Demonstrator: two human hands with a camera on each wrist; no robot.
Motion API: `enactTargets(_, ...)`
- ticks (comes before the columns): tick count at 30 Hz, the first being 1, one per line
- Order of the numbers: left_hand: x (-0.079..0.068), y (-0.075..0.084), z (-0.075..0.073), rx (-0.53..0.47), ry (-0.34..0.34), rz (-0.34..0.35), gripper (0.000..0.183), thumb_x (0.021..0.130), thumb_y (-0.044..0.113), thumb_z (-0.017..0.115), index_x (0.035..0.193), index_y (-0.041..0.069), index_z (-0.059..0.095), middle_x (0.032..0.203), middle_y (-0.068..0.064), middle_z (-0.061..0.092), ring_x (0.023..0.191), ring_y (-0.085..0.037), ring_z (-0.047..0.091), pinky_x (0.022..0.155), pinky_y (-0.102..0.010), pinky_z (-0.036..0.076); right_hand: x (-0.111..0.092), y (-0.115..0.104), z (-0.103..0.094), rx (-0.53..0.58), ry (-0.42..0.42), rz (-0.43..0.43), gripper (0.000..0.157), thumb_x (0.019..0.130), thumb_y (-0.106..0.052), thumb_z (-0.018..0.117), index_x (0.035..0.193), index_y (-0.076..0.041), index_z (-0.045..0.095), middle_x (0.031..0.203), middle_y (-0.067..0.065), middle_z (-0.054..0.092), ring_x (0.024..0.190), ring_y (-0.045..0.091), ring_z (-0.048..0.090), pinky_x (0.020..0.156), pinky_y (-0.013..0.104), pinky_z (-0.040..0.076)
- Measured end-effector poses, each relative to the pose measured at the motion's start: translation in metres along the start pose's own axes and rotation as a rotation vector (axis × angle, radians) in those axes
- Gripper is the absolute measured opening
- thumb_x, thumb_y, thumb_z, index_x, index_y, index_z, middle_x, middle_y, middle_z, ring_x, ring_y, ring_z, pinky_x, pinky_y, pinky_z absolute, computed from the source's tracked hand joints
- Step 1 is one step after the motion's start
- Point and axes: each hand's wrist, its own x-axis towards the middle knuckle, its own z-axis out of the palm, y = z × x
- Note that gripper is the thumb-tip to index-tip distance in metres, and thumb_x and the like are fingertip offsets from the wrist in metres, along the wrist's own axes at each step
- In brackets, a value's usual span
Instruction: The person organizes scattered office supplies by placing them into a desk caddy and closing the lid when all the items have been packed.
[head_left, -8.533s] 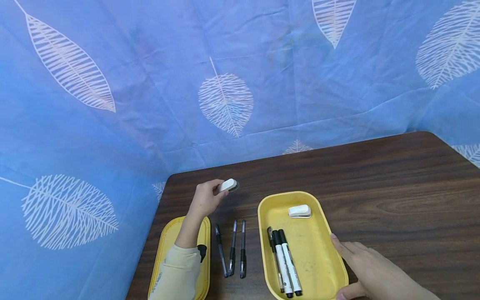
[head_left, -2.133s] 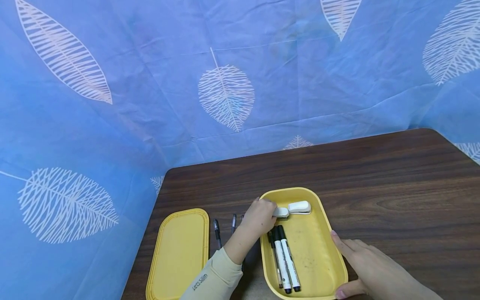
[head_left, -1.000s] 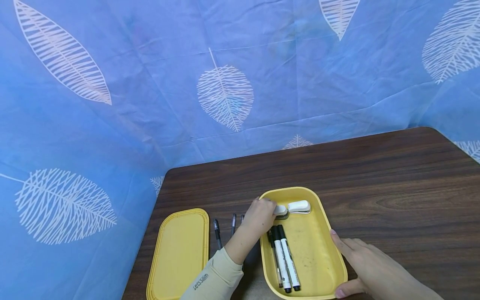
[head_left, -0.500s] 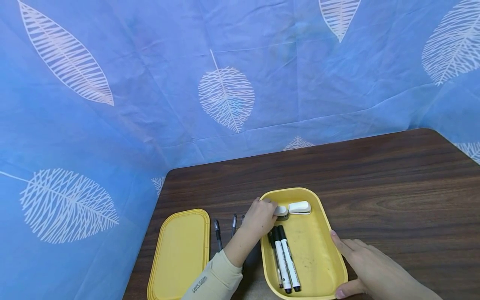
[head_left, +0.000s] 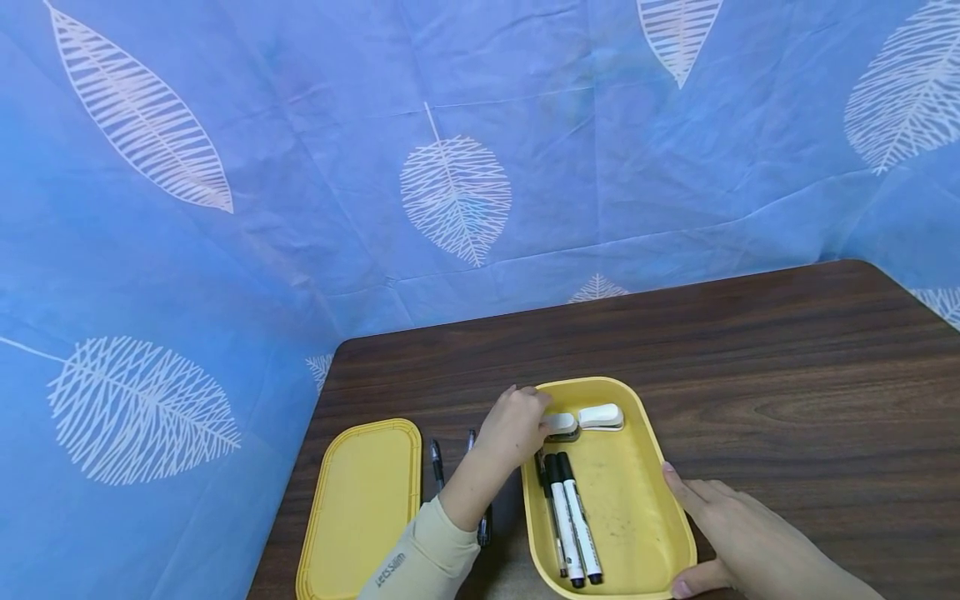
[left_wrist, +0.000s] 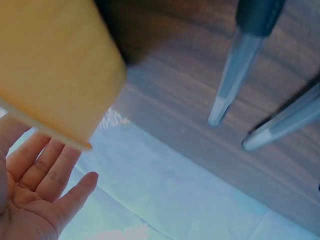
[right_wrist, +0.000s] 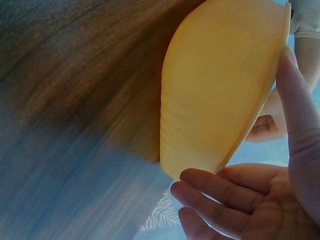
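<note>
Since half a second ago the left hand (head_left: 513, 425) has drawn back a little from the near stapler (head_left: 564, 423), and more of a pen (head_left: 485, 527) shows beneath the forearm; the right hand (head_left: 723, 521) and the tray (head_left: 611, 533) have stayed put.

The near stapler lies in the tray's far left corner, just right of the left hand's thumb; whether they touch cannot be told. The left wrist view shows that hand with fingers loosely extended, partly hidden behind the rim. A second stapler (head_left: 601, 417) lies just right of the first, well apart from the right hand, whose fingers and thumb are spread along the tray's right outer side.

Two markers (head_left: 573, 517) and a thin pen (head_left: 553, 521) lie along the tray's left side. Left of the tray, two more pens (head_left: 437, 462) partly show on the counter (head_left: 787, 375), beside a yellow lid (head_left: 367, 508).
</note>
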Motion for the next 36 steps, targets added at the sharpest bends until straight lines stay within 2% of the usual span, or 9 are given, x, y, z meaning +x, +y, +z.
enactTargets(6, -0.002, 0.000, -0.012, -0.035, 0.010, -0.030, 0.033, 0.088, 0.020, 0.072, 0.119, 0.011, 0.068, 0.112, -0.003, 0.070, 0.108, -0.016, 0.065, 0.108, -0.038, 0.044, -0.001, 0.002, 0.001, 0.022, -0.015, -0.004, 0.126, 0.059, -0.077, 0.064, 0.147, 0.008, 0.032, 0.131, 0.011, 0.059, 0.112, 0.032, 0.058, 0.083, 0.050, 0.051)
enactTargets(16, -0.007, -0.001, -0.042, -0.038, 0.106, -0.027, 0.041, 0.086, 0.021, 0.074, 0.125, 0.010, 0.065, 0.120, -0.005, 0.068, 0.113, -0.018, 0.064, 0.093, -0.028, 0.054, 0.000, 0.004, 0.000, 0.057, -0.041, -0.003, 0.126, 0.061, -0.075, 0.065, 0.150, 0.005, 0.026, 0.131, 0.014, 0.059, 0.113, 0.034, 0.058, 0.082, 0.053, 0.050)
enactTargets(22, -0.011, -0.004, -0.064, -0.079, 0.233, -0.004, 0.043, 0.086, 0.018, 0.074, 0.127, 0.008, 0.064, 0.122, -0.007, 0.066, 0.113, -0.019, 0.064, 0.091, -0.028, 0.055, -0.001, 0.003, 0.003, 0.019, -0.004, -0.008, 0.126, 0.060, -0.077, 0.065, 0.148, 0.005, 0.030, 0.131, 0.011, 0.060, 0.112, 0.032, 0.058, 0.082, 0.051, 0.051)
enactTargets(27, -0.017, -0.006, -0.084, -0.071, 0.349, 0.021, 0.045, 0.083, 0.016, 0.076, 0.126, 0.007, 0.064, 0.121, -0.007, 0.067, 0.114, -0.021, 0.064, 0.093, -0.029, 0.054, 0.000, 0.003, 0.002, 0.019, -0.013, -0.006, 0.126, 0.059, -0.078, 0.063, 0.149, 0.005, 0.029, 0.130, 0.010, 0.060, 0.111, 0.031, 0.059, 0.082, 0.049, 0.051)
enactTargets(36, -0.027, -0.007, -0.116, -0.040, 0.509, 0.011, 0.047, 0.082, 0.015, 0.078, 0.126, 0.006, 0.065, 0.120, -0.008, 0.068, 0.113, -0.021, 0.064, 0.095, -0.031, 0.053, -0.002, 0.006, 0.002, 0.045, -0.019, -0.042, 0.126, 0.064, -0.077, 0.061, 0.155, -0.001, 0.015, 0.131, 0.010, 0.058, 0.110, 0.031, 0.059, 0.078, 0.042, 0.053)
